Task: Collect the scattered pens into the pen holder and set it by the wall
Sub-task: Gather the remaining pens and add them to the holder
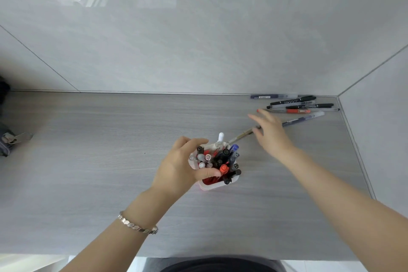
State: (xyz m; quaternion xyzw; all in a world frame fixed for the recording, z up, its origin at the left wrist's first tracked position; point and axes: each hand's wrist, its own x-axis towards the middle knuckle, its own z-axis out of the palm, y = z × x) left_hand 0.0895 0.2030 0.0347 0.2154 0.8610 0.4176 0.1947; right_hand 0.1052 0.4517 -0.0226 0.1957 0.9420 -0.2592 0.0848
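Holder (209,186), white, red inside, crowded with pens: standing centre frame on the table (88,139). We are gripping it with the left hand (183,165), fingers and thumb curled round its rim.

Nearest pen (304,118): lying slantwise right of centre and passing under our right hand (271,132), which is reaching over it with fingers spread wide, holding nothing. We cannot tell if they are touching.

Other pens (302,104): clustering upper right, along the wall (198,40).

Handling note: we are judging it best to steady the holder, pinch the nearest pen mid-barrel, and drop it into a gap.
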